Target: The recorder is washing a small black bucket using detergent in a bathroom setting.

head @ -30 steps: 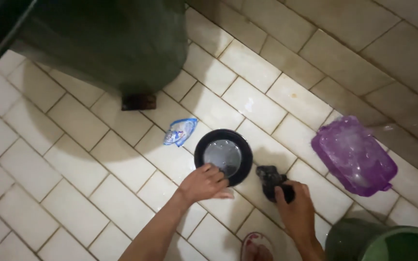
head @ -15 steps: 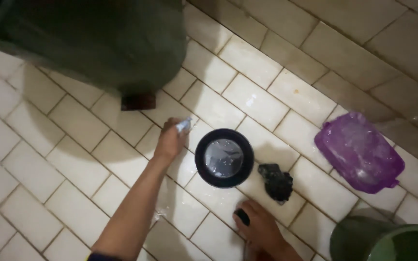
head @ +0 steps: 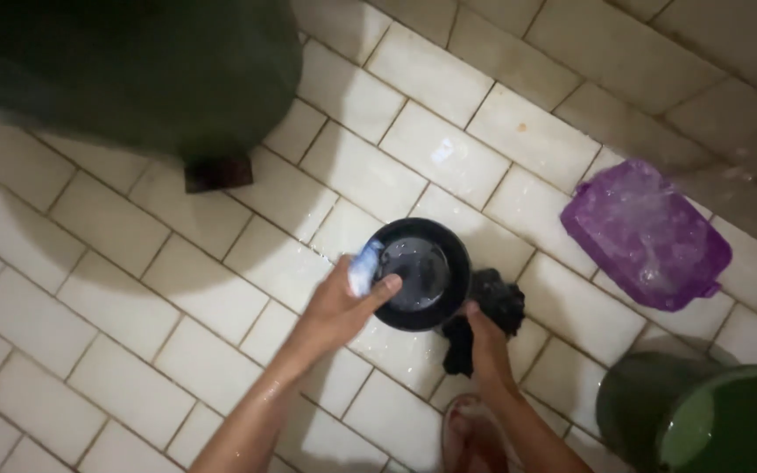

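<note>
On the tiled floor [head: 116,228] sit one black bowl [head: 422,273], one dark rag [head: 492,311], one purple tub [head: 646,235]. My left hand [head: 339,307] pinches a blue-white sachet [head: 364,267] over the bowl's left rim; my right hand [head: 488,342] is closed on the rag, right of the bowl.

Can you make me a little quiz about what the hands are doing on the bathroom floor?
1. True or false: the left hand holds a small blue and white sachet at the rim of the black bowl.
2. What does the right hand touch? A) the purple tub B) the dark cloth C) the green bucket
3. Fill in: the purple tub lies to the ____ of the black bowl in the picture.

Key: 1 true; 2 B; 3 right.
</note>
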